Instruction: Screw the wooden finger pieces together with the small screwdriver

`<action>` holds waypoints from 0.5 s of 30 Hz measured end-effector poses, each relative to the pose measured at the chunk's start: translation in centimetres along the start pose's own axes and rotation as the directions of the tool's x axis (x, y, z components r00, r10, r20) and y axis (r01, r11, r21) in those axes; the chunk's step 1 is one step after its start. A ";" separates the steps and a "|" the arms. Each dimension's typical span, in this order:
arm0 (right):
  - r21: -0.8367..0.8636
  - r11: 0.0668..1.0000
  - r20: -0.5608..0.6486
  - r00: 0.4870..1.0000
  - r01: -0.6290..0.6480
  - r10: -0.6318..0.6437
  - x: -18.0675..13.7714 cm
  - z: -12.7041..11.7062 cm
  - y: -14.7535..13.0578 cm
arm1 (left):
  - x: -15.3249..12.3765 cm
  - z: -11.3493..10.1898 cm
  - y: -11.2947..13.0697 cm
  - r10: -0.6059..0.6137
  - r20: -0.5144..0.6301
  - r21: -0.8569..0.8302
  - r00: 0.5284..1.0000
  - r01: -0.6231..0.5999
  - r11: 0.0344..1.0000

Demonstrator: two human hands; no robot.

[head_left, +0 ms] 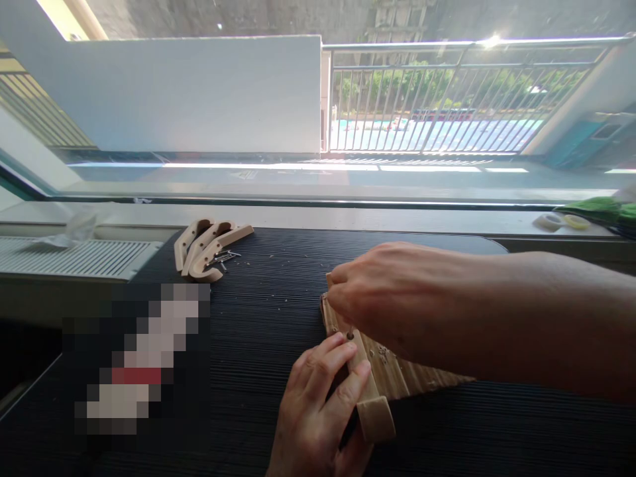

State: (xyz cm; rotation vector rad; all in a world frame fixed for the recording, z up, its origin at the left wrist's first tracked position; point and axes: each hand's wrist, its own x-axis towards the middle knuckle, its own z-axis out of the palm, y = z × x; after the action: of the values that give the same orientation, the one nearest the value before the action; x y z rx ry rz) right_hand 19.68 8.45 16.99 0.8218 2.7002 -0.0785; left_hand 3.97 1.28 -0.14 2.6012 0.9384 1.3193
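My left hand point(325, 397) presses its fingers on a pale wooden hook point(376, 417), whose curved end points toward me. Under the hook lies a rough wooden board point(402, 377) with holes and splinters. Above the hook's far end, my right hand point(370, 288) is closed in a fist, its back toward me. A thin shaft seems to come down below it, beside a dark screw hole point(350, 336) in the hook. What the right fingers grip is hidden behind the hand.
Several more wooden hooks point(196, 248) lie at the back left of the black table point(258, 344), with loose screws point(226, 257) beside them. A blurred-out long object point(149, 351) is on the left. Tape rolls point(549, 222) sit on the windowsill point(348, 217).
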 end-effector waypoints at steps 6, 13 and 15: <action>-0.055 0.998 -0.006 1.000 0.019 -0.020 1.3 0.2 -0.7 | 0.0 -0.1 0.0 0.001 0.009 0.000 1.000 -0.001 1.000; -0.166 0.986 -0.096 0.995 -0.013 -0.003 0.6 -0.1 -0.4 | -0.1 -0.1 0.2 -0.013 0.016 0.003 1.000 0.013 1.000; -0.104 0.994 -0.208 0.978 -0.043 0.020 -0.3 0.4 0.1 | -0.1 -0.1 0.2 -0.020 0.016 0.006 1.000 0.020 1.000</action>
State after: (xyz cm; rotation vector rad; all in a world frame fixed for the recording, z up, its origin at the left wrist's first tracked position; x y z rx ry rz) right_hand 20.08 8.35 16.67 0.8836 2.8525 0.1682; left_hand 3.98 1.09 -0.09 2.5954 0.9647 1.2903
